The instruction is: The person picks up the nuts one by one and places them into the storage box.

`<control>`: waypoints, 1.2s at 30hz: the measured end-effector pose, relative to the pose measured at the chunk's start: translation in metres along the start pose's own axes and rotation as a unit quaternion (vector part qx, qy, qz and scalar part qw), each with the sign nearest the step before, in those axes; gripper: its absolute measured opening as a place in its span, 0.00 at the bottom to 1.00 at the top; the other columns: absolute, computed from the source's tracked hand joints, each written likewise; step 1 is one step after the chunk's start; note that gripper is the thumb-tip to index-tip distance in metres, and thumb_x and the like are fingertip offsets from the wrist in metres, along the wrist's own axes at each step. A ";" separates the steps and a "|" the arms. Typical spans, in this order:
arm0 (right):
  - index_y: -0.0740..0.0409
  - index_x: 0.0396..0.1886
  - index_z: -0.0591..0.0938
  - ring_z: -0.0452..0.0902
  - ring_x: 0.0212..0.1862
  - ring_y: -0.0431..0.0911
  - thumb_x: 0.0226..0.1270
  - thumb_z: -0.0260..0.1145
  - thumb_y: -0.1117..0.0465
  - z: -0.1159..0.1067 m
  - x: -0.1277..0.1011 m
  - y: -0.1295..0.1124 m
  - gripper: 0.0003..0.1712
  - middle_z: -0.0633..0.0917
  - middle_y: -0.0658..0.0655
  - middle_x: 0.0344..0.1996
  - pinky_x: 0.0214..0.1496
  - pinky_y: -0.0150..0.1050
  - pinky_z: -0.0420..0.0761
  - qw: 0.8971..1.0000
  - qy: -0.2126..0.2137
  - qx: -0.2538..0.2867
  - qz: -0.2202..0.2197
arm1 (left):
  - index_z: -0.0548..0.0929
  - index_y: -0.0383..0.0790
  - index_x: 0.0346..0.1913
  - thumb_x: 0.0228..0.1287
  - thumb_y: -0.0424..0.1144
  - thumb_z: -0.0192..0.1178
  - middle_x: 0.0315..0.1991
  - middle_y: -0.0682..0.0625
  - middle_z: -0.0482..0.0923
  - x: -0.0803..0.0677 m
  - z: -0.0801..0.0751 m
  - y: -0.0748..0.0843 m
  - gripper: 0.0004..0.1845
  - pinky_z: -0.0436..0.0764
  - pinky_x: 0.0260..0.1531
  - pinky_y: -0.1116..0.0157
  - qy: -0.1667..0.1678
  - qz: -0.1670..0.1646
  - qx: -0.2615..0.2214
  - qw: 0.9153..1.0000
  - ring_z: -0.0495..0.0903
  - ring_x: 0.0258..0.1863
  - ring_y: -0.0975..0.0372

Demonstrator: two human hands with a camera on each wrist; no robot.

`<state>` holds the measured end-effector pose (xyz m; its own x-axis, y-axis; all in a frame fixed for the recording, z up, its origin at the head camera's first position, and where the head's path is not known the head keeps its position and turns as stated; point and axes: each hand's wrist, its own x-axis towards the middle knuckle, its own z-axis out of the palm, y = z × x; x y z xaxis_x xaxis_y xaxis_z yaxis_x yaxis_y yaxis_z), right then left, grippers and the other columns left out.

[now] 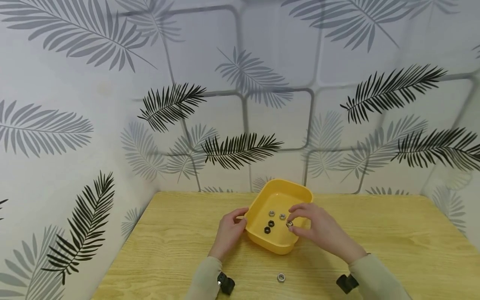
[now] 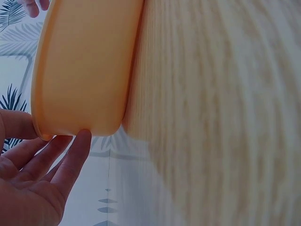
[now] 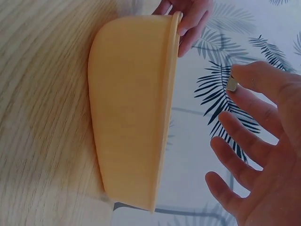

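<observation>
A yellow plastic tray (image 1: 296,192) sits on the wooden table, with two silver nuts (image 1: 271,213) and two black rings (image 1: 267,230) inside. My left hand (image 1: 230,231) grips the tray's left rim (image 2: 40,127), thumb over the edge. My right hand (image 1: 318,229) hovers over the tray's right side and pinches a small silver nut (image 1: 289,223) between thumb and forefinger; the silver nut (image 3: 232,84) shows at the fingertips in the right wrist view, above the tray's rim (image 3: 170,94). Another silver nut (image 1: 281,277) lies on the table near the front edge.
The wooden table (image 1: 393,241) is enclosed by leaf-patterned walls (image 1: 112,125) at the back and on both sides. Wrist cameras (image 1: 226,284) sit at both sleeves.
</observation>
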<state>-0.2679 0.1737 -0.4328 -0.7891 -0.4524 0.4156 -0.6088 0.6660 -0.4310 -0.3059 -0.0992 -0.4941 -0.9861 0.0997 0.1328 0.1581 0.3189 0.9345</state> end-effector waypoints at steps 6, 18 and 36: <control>0.43 0.38 0.86 0.76 0.56 0.56 0.60 0.73 0.57 0.001 0.009 0.012 0.07 0.82 0.54 0.52 0.57 0.58 0.74 0.999 -0.020 0.010 0.035 | 0.80 0.35 0.60 0.68 0.31 0.54 0.55 0.42 0.80 0.000 0.000 0.000 0.19 0.84 0.38 0.62 0.002 0.012 -0.004 1.000 0.82 0.45 0.51; 0.47 0.40 0.87 0.74 0.59 0.59 0.62 0.71 0.53 0.005 0.019 0.030 0.08 0.82 0.56 0.54 0.59 0.60 0.72 0.997 -0.021 0.007 0.071 | 0.80 0.35 0.61 0.68 0.32 0.54 0.56 0.42 0.79 0.001 0.000 -0.001 0.19 0.84 0.40 0.62 -0.001 0.009 -0.003 1.000 0.82 0.45 0.51; 0.50 0.40 0.87 0.74 0.57 0.58 0.64 0.70 0.55 0.016 0.041 0.056 0.08 0.82 0.57 0.52 0.58 0.59 0.72 0.996 -0.010 0.019 0.082 | 0.80 0.35 0.60 0.67 0.31 0.55 0.55 0.41 0.80 0.000 0.000 -0.001 0.20 0.84 0.39 0.61 0.003 0.016 0.002 1.000 0.82 0.45 0.52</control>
<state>-0.3358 0.1831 -0.4528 -0.8797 -0.3510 0.3207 -0.4734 0.7090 -0.5227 -0.3065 -0.0997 -0.4947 -0.9807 0.1054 0.1649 0.1904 0.3193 0.9283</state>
